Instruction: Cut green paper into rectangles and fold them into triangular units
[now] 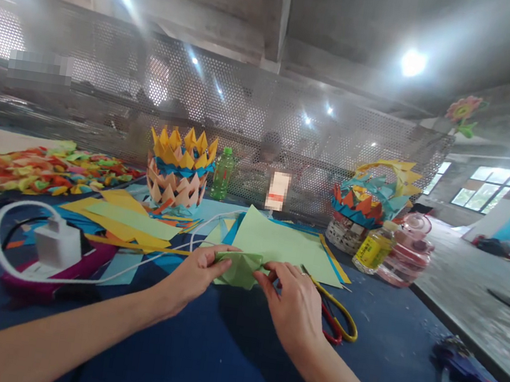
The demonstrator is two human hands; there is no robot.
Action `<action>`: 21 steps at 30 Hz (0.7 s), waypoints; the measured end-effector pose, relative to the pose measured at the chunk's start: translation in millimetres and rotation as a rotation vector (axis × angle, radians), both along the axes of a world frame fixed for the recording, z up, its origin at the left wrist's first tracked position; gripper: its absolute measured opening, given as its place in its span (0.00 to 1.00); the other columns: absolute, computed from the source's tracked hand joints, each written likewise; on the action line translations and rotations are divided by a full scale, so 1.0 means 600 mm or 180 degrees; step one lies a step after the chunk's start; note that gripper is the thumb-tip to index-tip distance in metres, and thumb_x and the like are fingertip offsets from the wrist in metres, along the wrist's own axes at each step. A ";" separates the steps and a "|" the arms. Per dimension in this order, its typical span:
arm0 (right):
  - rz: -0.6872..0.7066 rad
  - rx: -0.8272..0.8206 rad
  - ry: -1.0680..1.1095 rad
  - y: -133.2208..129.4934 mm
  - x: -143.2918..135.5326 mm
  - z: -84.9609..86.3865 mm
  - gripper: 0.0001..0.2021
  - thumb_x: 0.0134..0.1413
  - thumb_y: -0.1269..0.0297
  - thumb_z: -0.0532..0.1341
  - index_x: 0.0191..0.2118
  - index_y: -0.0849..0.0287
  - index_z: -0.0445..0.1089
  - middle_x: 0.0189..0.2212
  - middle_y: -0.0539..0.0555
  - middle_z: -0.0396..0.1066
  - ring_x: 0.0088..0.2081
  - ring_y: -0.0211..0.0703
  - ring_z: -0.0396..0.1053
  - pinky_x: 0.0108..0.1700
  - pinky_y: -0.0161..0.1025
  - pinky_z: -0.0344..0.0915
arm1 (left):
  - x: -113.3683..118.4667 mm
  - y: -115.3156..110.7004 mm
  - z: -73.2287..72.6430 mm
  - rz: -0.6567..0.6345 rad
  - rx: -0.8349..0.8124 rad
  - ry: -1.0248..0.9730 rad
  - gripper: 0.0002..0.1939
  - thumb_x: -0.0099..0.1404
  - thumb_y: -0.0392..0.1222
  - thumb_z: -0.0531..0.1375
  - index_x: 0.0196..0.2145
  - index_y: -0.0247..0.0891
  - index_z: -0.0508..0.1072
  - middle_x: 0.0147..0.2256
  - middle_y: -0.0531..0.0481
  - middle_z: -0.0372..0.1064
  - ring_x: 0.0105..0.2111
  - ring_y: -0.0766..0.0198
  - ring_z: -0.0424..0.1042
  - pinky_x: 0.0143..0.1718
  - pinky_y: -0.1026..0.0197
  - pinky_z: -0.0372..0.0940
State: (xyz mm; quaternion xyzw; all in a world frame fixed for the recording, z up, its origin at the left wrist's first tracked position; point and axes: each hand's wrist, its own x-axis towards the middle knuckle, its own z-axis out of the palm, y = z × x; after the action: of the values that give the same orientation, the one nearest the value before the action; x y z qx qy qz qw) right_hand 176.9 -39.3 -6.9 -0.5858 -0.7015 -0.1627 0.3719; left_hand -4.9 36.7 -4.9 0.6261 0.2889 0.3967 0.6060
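Observation:
A small folded piece of light green paper (pixel 240 268) is held between both hands above the blue table. My left hand (pixel 195 277) pinches its left end between thumb and fingers. At its right end, my right hand (pixel 294 301) grips the paper with thumb and fingertips. Behind it lies a larger light green sheet (pixel 276 241) over blue and yellow paper. Scissors (pixel 336 319) with red and yellow handles rest partly hidden beside my right hand.
A white charger (pixel 58 242) sits on a purple power strip (pixel 91 260) at left, its cable looping around. Paper baskets (pixel 179 174), a green bottle (pixel 223 174), a yellow-labelled bottle (pixel 374 249) and a pink bottle (pixel 404 256) stand behind. A glue gun (pixel 471 373) lies right.

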 end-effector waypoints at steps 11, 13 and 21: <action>-0.0099 0.0045 -0.0456 0.002 0.001 -0.006 0.15 0.67 0.62 0.57 0.29 0.57 0.73 0.25 0.52 0.75 0.30 0.46 0.70 0.37 0.41 0.51 | 0.002 0.003 -0.008 -0.0091 0.0076 0.0030 0.19 0.55 0.50 0.68 0.41 0.36 0.78 0.40 0.46 0.79 0.43 0.53 0.74 0.49 0.55 0.64; -0.0106 0.0073 -0.0525 0.001 0.000 -0.005 0.14 0.67 0.63 0.57 0.29 0.57 0.72 0.25 0.52 0.75 0.30 0.46 0.70 0.37 0.42 0.51 | 0.002 0.001 -0.007 -0.0141 0.0073 0.0006 0.19 0.55 0.51 0.68 0.41 0.37 0.78 0.40 0.46 0.79 0.42 0.54 0.75 0.48 0.55 0.65; -0.0065 0.0141 -0.0633 0.000 -0.001 -0.003 0.14 0.68 0.65 0.56 0.29 0.58 0.72 0.24 0.52 0.74 0.29 0.46 0.69 0.37 0.41 0.51 | 0.004 -0.001 -0.009 -0.0261 0.0050 -0.0045 0.21 0.55 0.54 0.68 0.41 0.37 0.78 0.39 0.47 0.79 0.38 0.56 0.76 0.46 0.56 0.66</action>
State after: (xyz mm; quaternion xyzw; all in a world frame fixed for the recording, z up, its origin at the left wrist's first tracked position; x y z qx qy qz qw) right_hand 176.1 -39.1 -8.4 -0.5655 -0.7251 -0.2393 0.3117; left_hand -2.6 36.2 -10.4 0.6393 0.2555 0.3782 0.6188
